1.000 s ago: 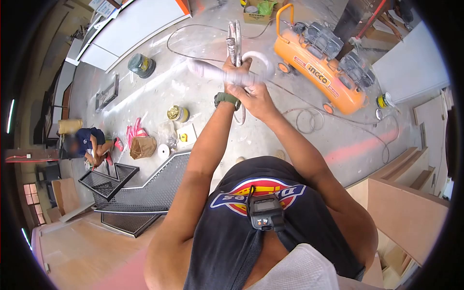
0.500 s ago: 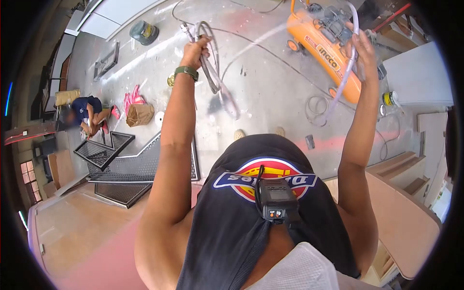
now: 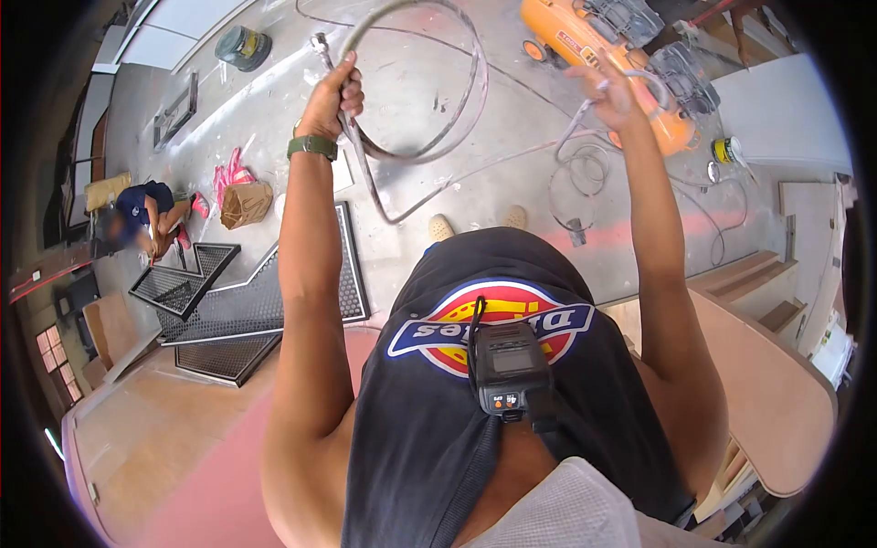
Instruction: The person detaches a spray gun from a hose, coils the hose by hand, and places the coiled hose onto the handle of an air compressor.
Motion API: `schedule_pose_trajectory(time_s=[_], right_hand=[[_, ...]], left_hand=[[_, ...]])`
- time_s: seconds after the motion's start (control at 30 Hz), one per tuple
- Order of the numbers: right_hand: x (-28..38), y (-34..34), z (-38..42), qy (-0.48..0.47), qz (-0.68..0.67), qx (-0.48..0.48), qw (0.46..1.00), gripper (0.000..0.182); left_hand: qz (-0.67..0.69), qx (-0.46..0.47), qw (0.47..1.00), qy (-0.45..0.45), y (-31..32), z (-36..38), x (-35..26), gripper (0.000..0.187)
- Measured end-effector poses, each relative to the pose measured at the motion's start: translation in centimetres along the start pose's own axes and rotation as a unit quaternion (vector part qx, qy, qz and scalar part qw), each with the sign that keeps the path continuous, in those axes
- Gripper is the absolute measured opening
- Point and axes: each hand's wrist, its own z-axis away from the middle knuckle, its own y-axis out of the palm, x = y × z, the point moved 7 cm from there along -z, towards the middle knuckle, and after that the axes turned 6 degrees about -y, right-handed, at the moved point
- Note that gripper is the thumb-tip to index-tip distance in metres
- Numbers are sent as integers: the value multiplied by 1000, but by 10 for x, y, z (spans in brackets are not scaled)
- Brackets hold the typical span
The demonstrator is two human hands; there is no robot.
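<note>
**Hose held up in both hands over the workshop floor**

The person stands with both arms raised. The left hand [image 3: 329,96], a green watch [image 3: 312,146] at its wrist, has its grip clamped round a grey hose [image 3: 457,114] near the metal fitting [image 3: 320,42] at the hose's end, which sticks up just past the fist. From that fist the hose swings out in a big loop towards the right, curls back under the hand and hangs down in a bend above the floor [image 3: 512,137]. A thinner, paler stretch of the hose runs on across to the right hand [image 3: 610,96]; the fingers there are curled about it, though the blur keeps me from telling how tight that grip is. Below the right hand more hose lies in loose coils [image 3: 575,173] on the floor.

Just behind the right hand sits an orange air compressor [image 3: 585,41], near the far edge of the floor. A small yellow tin [image 3: 726,149] stands to its right, beside a white panel [image 3: 776,110]. Off to the left another person in a dark shirt [image 3: 142,210] crouches by black mesh frames [image 3: 237,310], with a brown paper bag [image 3: 245,203] and something pink [image 3: 228,173] close by. A round can [image 3: 240,46] stands further up the floor. A wooden board [image 3: 767,384] fills the lower right.
</note>
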Motion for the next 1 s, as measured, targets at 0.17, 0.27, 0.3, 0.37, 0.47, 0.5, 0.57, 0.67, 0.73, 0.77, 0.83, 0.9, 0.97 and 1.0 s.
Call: schedule_pose_trajectory(time_s=[0.17,0.27,0.3,0.37,0.47,0.5,0.57,0.67,0.73,0.77,0.83,0.9,0.97,1.0], right_hand=[[-31,121,-4,89,124,350,924,67],[-53,210,18,170,145,465,857,62],[-59,236,33,178,164,514,823,60],[-82,265,59,222,136,554,790,57],[-89,270,92,265,149,587,750,52],[-89,267,100,265,139,581,757,53],[-110,248,102,245,165,577,761,53],[-121,189,78,240,333,498,764,45],[-130,165,84,208,417,475,746,42],[-134,152,87,191,459,459,736,40],[-144,126,101,173,530,436,706,36],[-205,79,107,-50,634,535,556,34],[-236,27,100,23,681,378,627,32],[-239,12,95,59,694,294,654,31]], left_hand=[[-97,44,989,-105,47,-17,71,53],[-32,94,986,-135,97,-20,98,72],[21,61,992,-110,118,-9,95,75],[83,187,964,-169,148,6,94,75],[150,365,911,-120,164,9,76,68],[166,417,890,-77,165,12,66,65],[135,322,936,-35,154,19,45,48],[95,251,963,-8,138,24,22,37],[41,188,981,38,129,27,11,44],[14,158,985,62,125,27,3,48],[128,155,978,56,115,25,-2,39],[154,138,974,96,103,23,-13,37],[198,186,958,96,106,25,-7,22],[214,207,950,95,112,27,4,19]])
